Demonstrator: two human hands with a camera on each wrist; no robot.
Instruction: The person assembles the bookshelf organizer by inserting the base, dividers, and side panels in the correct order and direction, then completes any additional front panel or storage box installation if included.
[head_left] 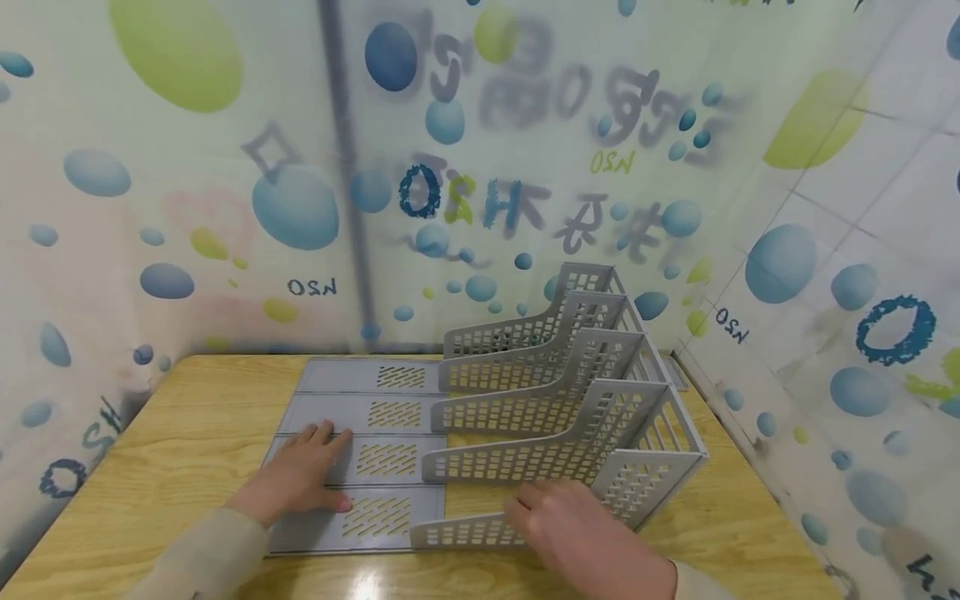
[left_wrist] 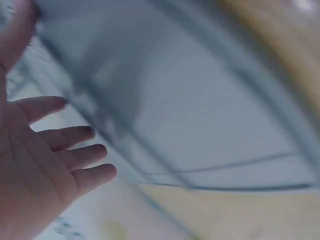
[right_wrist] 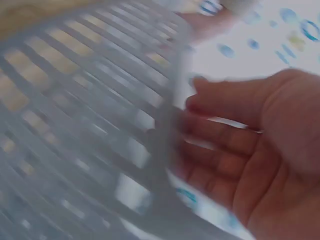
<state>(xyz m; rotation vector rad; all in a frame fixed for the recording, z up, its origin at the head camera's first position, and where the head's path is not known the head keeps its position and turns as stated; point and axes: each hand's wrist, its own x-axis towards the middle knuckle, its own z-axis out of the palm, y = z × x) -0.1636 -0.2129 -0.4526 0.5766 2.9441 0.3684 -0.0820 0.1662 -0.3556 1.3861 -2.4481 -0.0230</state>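
A grey plastic file rack (head_left: 502, 458) lies on the table, its perforated dividers standing up in a row. To its left a flat grey panel (head_left: 322, 412), with slotted patches, stretches out in joined strips. My left hand (head_left: 296, 475) rests on this panel, fingers spread. In the left wrist view, those straight fingers (left_wrist: 82, 157) lie along the panel's edge. With my right hand (head_left: 566, 521) I grip the top edge of the nearest divider. The right wrist view shows fingertips passing behind the divider's rim (right_wrist: 172, 125), the thumb on the near side.
The wooden table (head_left: 187, 417) runs under the rack and out to both sides. A patterned curtain (head_left: 465, 167) with blue and green spots hangs right behind the table, and a similar sheet (head_left: 847, 333) hangs along the right.
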